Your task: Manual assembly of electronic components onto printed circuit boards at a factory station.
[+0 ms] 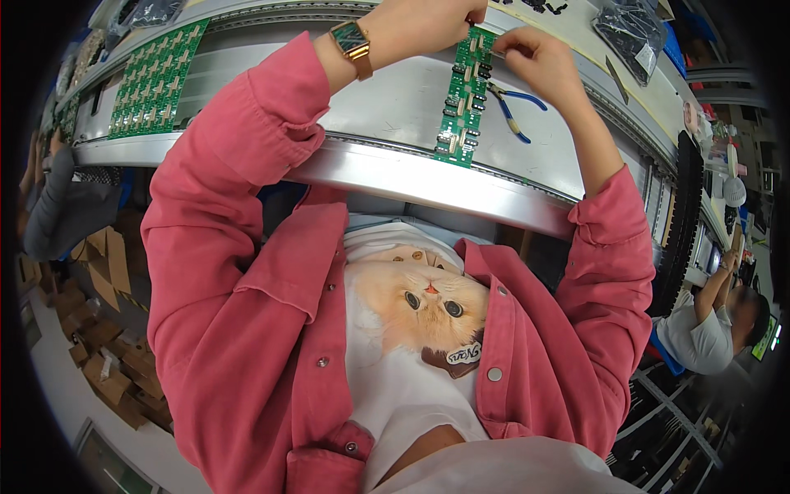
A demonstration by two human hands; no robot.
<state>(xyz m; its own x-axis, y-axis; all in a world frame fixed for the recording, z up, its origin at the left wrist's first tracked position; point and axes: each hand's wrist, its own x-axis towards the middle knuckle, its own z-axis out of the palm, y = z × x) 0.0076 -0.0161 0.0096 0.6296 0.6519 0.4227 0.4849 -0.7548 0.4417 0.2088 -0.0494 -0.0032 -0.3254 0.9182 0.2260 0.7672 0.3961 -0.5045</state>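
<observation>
A long narrow green circuit board (463,99) lies across the work surface in front of me, with black and pale parts along it. At its far end is my left hand (432,25), its fingers closed together near a small dark part that I cannot make out. My right hand (539,62) is at the right edge of the board's far end, thumb and fingers bent into a pinch; whatever may be between the tips is too small to name. Just right of the board lie pliers (517,107) with blue and yellow handles.
A wider panel of green circuit boards (158,78) lies to the left. A metal rail (428,177) runs along the near edge. Dark plastic bags (629,37) and tweezers (616,80) lie at the far right. Cardboard boxes (107,354) stand on the floor; a seated person (699,329) is at right.
</observation>
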